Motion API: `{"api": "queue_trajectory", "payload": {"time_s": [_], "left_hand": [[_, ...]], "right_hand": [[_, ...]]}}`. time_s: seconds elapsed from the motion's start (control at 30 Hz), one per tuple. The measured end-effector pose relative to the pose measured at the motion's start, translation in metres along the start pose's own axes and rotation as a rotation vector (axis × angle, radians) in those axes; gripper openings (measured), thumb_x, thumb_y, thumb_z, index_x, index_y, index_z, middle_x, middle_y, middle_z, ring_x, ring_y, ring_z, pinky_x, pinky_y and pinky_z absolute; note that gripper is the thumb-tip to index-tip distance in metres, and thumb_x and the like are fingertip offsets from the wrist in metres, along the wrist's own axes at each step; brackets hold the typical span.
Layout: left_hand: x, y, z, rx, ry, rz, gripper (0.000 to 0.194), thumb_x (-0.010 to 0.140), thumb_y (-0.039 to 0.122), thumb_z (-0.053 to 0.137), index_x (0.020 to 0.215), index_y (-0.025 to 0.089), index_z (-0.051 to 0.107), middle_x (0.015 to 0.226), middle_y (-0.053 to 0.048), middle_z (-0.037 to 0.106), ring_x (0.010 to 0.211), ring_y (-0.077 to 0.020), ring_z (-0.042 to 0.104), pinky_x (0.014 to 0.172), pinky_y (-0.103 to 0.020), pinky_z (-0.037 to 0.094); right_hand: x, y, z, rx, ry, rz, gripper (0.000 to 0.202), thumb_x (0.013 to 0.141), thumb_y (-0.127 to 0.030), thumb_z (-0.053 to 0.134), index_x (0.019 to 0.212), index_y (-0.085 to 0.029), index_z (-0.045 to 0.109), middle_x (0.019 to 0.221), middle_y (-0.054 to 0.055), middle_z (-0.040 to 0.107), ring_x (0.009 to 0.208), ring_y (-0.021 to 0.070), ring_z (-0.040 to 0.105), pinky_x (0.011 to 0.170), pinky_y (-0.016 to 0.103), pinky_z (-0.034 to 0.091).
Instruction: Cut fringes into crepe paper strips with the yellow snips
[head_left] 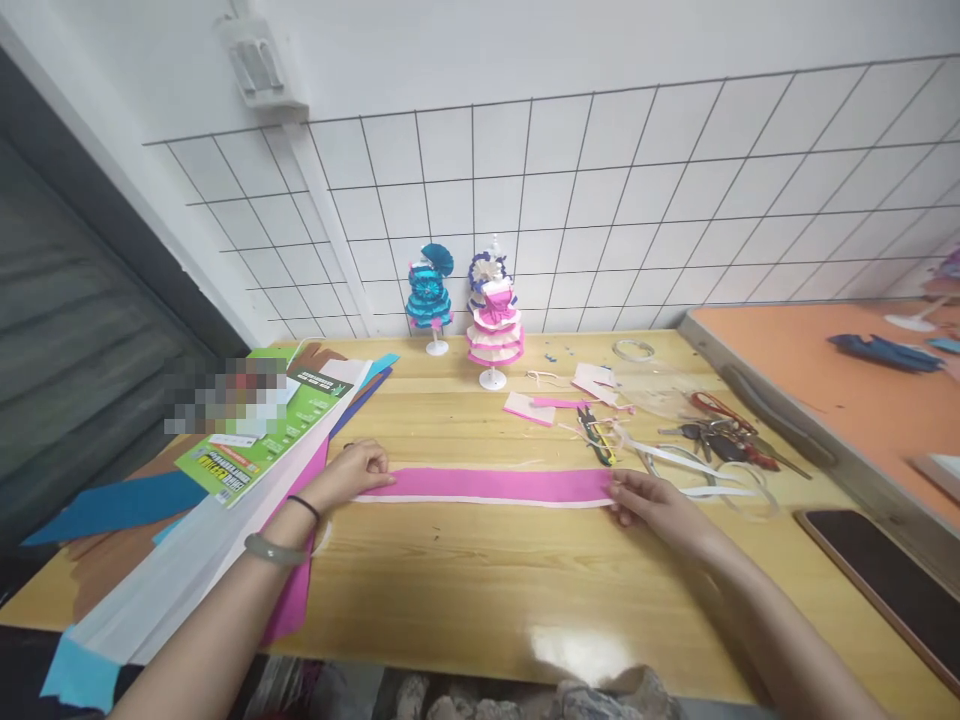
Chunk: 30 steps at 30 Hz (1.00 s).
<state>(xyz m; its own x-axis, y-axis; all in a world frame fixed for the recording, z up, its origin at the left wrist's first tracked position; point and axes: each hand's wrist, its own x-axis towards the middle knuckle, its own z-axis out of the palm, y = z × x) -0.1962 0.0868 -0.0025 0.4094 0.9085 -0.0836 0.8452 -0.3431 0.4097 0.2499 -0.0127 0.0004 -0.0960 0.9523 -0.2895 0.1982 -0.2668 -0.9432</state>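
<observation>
A long pink paper strip [495,485] with a white lower edge lies stretched across the wooden table [465,590]. My left hand [363,470] pinches its left end between thumb and fingers. At the opposite end, the fingers of my right hand [643,500] are closed on the strip's right tip. Just beyond the right hand are thread snips [596,436] with a dark and yellow body, among pink and white paper scraps [529,408]. Two small paper-dress figures on white stands, one teal [429,292] and one pink and white [495,325], stand near the wall.
Left, a green printed booklet [300,425] rests on layered coloured paper sheets [187,575]. Keys [716,438], white ribbon [675,456] and a clear tape roll [634,350] lie on the right. A phone [885,575] sits near the right edge, beside an orange-topped table [817,390].
</observation>
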Motion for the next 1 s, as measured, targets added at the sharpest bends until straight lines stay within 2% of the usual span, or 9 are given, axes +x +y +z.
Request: {"api": "queue_trajectory", "payload": {"time_s": [0.1,0.27,0.43,0.57,0.77,1.0], "left_hand": [[0.0,0.002,-0.001,-0.027,-0.03,0.006,0.03,0.066,0.047,0.06,0.066,0.017,0.055,0.072,-0.002,0.056,0.07,-0.0151,0.05,0.066,-0.026,0.037],[-0.001,0.003,-0.001,-0.058,-0.098,-0.057,0.032,0.065,0.046,0.06,0.08,0.018,0.058,0.07,0.001,0.055,0.064,-0.0133,0.047,0.058,-0.023,0.035],[-0.002,-0.003,-0.001,-0.107,-0.177,-0.053,0.031,0.067,0.047,0.056,0.067,0.016,0.059,0.061,0.001,0.054,0.06,-0.013,0.047,0.057,-0.023,0.035],[-0.002,-0.003,-0.005,-0.165,-0.171,-0.073,0.03,0.066,0.046,0.056,0.071,0.017,0.062,0.069,-0.001,0.062,0.067,-0.0155,0.052,0.063,-0.024,0.039],[0.004,0.003,-0.011,-0.173,-0.159,-0.05,0.027,0.07,0.04,0.051,0.076,0.018,0.064,0.076,-0.003,0.066,0.074,-0.0178,0.057,0.069,-0.026,0.041],[0.02,-0.002,-0.016,-0.09,-0.073,-0.09,0.026,0.067,0.036,0.053,0.081,0.02,0.068,0.084,-0.004,0.068,0.081,-0.0204,0.059,0.072,-0.027,0.042]], "right_hand": [[0.004,0.002,0.004,-0.093,0.028,0.009,0.039,0.069,-0.055,0.059,0.077,-0.016,0.054,0.057,-0.003,0.052,0.051,0.0098,0.05,0.051,0.023,0.039],[0.007,0.005,0.007,-0.156,0.1,0.007,0.045,0.068,-0.059,0.055,0.081,-0.016,0.055,0.054,-0.005,0.05,0.047,0.0098,0.048,0.046,0.022,0.037],[0.001,0.005,0.003,-0.206,0.099,0.006,0.041,0.069,-0.059,0.053,0.063,-0.018,0.048,0.051,-0.004,0.049,0.046,0.0089,0.047,0.048,0.022,0.037],[-0.005,0.005,0.002,-0.23,0.101,-0.002,0.04,0.069,-0.057,0.053,0.06,-0.019,0.048,0.05,-0.003,0.05,0.045,0.0096,0.046,0.047,0.023,0.036],[-0.013,0.008,-0.001,-0.269,0.047,0.005,0.033,0.071,-0.049,0.053,0.06,-0.018,0.05,0.052,-0.002,0.051,0.047,0.0099,0.045,0.049,0.023,0.036],[-0.017,0.013,-0.002,-0.304,0.06,0.022,0.033,0.071,-0.049,0.052,0.059,-0.019,0.051,0.052,-0.002,0.052,0.047,0.0104,0.044,0.047,0.023,0.034]]}}
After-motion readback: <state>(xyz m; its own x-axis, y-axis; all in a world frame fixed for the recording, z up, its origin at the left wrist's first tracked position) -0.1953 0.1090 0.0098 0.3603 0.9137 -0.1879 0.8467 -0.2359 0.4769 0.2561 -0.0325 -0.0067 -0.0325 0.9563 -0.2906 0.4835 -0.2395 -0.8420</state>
